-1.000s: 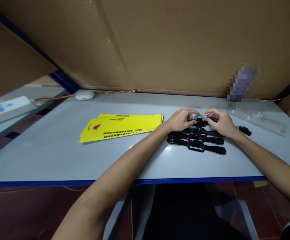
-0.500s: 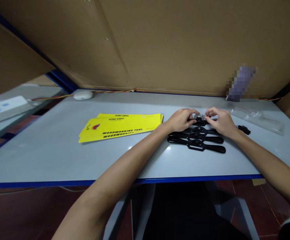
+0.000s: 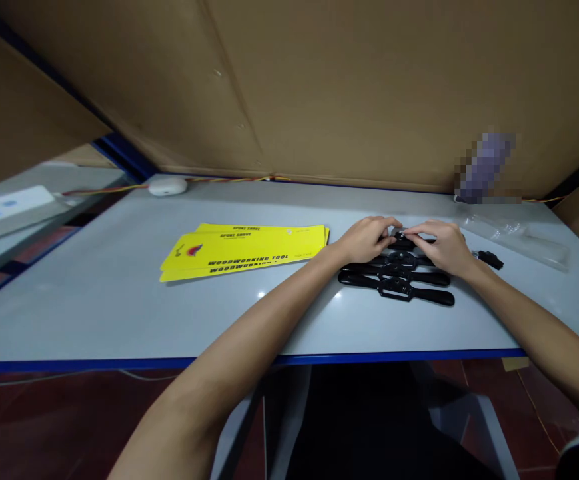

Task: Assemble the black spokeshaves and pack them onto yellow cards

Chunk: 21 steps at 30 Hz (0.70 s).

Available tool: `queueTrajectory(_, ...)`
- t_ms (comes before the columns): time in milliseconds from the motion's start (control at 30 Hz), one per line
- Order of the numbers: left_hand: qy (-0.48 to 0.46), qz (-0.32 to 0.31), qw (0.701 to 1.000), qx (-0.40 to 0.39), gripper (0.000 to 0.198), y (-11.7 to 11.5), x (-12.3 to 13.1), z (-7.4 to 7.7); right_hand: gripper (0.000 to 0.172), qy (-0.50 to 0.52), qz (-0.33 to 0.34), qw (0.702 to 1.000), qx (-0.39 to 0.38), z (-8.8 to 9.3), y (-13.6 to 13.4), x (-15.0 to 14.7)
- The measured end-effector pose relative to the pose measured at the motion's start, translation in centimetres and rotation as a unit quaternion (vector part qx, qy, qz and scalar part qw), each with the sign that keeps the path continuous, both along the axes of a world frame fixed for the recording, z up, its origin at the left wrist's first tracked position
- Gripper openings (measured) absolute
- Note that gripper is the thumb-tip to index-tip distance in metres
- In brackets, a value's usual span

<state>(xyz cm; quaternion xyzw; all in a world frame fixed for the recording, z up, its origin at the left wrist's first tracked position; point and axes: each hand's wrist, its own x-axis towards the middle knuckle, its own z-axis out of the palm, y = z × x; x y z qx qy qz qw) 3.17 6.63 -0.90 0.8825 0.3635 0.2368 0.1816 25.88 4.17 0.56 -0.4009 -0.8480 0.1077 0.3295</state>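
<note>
Several black spokeshaves lie in a column on the right half of the table, the nearest spokeshave [image 3: 398, 291] with its handles pointing left and right. Both hands are at the farthest spokeshave [image 3: 400, 243], whose handles are mostly covered. My left hand [image 3: 366, 240] is closed, fingers curled round the left side of that tool. My right hand [image 3: 442, 247] pinches thumb and fingertips together over its middle, at a small silvery part [image 3: 402, 233] too small to name. Just right of my right wrist lie small black parts [image 3: 490, 260].
Yellow printed cards [image 3: 249, 247] lie stacked left of my left hand. Clear plastic sleeves [image 3: 539, 250] lie at the back right, before a blurred purple object [image 3: 486, 167]. A white device [image 3: 168, 187] with wires sits at the back left. Cardboard panels [image 3: 344, 87] rise behind.
The silvery piece between my hands has gone down onto the middle of the farthest spokeshave. My right fingers have stretched left over it, and the hands are closer together.
</note>
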Motion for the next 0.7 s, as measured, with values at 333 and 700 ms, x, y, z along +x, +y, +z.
queueTrajectory(333,0.017,0.004,1.0,0.007,0.035,-0.1,0.1,0.1,0.018,-0.035,0.034,0.999,0.011,0.1,0.1,0.0)
queueTrajectory(700,0.113,0.019,0.992,0.06,0.039,-1.2,0.2,1.0,0.019,-0.075,0.02,0.997,0.025,0.0,-0.1,-0.3)
